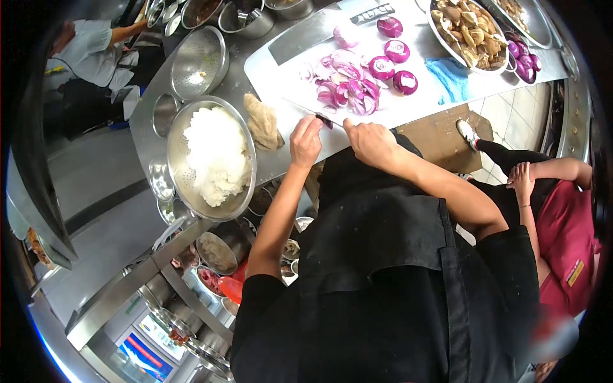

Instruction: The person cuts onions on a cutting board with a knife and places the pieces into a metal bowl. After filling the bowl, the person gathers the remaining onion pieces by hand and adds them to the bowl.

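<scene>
My right hand (pixel 372 144) is closed around the handle of a small knife (pixel 311 112), its thin blade pointing left over the white cutting board (pixel 274 83). At the board's near edge, my left hand (pixel 306 142) has its fingers pressed together against a small dark purple onion piece (pixel 325 121). Just beyond the blade lies a pile of cut red onion (pixel 348 83). Several whole peeled onions (pixel 405 82) sit to its right. A wide cleaver (pixel 303 35) rests flat at the board's far left.
A steel colander of white rice (pixel 217 156) and a crumpled cloth (pixel 262 121) are left of the board. A bowl of mushrooms (pixel 469 32) and a blue cloth (pixel 449 80) are at right. Co-workers are at upper left (pixel 86 51) and right (pixel 565 223).
</scene>
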Motion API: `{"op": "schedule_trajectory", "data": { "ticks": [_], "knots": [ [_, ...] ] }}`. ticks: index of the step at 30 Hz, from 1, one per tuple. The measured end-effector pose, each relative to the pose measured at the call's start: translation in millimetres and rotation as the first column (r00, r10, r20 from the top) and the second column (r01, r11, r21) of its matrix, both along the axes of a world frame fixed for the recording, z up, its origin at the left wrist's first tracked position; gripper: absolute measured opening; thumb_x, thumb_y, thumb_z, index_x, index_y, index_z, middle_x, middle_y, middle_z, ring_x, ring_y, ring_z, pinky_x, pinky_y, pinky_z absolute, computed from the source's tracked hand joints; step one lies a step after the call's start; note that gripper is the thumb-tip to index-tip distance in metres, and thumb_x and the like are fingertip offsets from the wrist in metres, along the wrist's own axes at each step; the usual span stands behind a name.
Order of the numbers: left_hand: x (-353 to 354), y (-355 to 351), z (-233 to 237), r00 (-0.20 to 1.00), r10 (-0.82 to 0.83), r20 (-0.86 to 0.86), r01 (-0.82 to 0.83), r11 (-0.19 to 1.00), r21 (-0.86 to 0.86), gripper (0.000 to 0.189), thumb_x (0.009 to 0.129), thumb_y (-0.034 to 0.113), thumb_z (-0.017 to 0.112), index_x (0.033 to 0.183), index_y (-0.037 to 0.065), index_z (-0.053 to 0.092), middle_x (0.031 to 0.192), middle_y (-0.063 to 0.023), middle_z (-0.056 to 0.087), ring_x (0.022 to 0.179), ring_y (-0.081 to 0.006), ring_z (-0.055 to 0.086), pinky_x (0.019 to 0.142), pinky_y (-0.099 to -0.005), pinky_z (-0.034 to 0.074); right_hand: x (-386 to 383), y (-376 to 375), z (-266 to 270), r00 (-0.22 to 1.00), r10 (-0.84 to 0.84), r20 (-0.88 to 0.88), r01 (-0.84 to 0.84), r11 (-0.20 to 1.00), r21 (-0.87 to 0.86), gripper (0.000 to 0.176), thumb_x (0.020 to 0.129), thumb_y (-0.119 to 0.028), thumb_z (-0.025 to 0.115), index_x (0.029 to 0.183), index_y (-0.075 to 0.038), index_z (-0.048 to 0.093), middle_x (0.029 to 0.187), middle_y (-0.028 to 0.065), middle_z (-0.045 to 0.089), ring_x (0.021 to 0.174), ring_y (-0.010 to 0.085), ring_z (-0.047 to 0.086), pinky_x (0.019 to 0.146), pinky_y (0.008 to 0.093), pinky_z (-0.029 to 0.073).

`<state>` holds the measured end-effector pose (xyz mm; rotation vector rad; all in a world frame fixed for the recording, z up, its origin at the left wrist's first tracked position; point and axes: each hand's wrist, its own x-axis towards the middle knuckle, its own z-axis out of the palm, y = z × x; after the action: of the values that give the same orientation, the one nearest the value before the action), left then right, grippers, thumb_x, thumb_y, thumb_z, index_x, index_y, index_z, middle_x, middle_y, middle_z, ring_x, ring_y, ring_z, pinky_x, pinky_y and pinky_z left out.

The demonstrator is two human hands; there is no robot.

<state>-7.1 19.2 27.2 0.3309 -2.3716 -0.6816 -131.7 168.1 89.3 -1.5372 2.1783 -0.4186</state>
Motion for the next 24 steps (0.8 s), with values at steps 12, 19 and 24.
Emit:
{"op": "schedule_trajectory", "data": {
  "ticks": [12, 19, 24],
  "knots": [
    [4, -6, -7, 0.999, -0.033, 0.003, 0.032, 0.998, 0.049, 0.013, 0.074, -0.007, 0.059, 0.086, -0.002, 0.06, 0.086, -0.016, 0.061, 0.079, -0.0339, 0.061, 0.067, -0.0398, 0.05, 13, -6, 3, 0.999, -0.038, 0.023, 0.037, 0.998, 0.051, 0.017, 0.077, -0.003, 0.052, 0.092, 0.004, 0.049, 0.064, 0.0209, 0.062, 0.062, 0.0367, 0.065, 0.056, 0.0441, 0.052],
    [7, -6, -10, 0.999, -0.042, 0.005, 0.042, 0.996, 0.075, 0.015, 0.075, -0.008, 0.057, 0.089, -0.003, 0.062, 0.088, -0.0166, 0.061, 0.08, -0.0348, 0.061, 0.069, -0.04, 0.05, 20, -7, -2, 0.998, -0.062, 0.024, 0.062, 0.998, 0.02, 0.02, 0.076, -0.003, 0.052, 0.094, 0.003, 0.05, 0.066, 0.0214, 0.063, 0.063, 0.0374, 0.065, 0.057, 0.0446, 0.052],
    [2, -9, -2, 0.993, -0.07, -0.091, 0.07, 0.998, 0.001, 0.018, 0.076, -0.009, 0.056, 0.092, -0.004, 0.061, 0.087, -0.0165, 0.061, 0.077, -0.0316, 0.061, 0.067, -0.0357, 0.05, -2, -16, -8, 0.999, -0.048, -0.02, 0.048, 0.999, 0.004, 0.024, 0.075, -0.002, 0.052, 0.098, 0.003, 0.049, 0.067, 0.021, 0.063, 0.065, 0.0375, 0.065, 0.058, 0.045, 0.052]
  ]
}}
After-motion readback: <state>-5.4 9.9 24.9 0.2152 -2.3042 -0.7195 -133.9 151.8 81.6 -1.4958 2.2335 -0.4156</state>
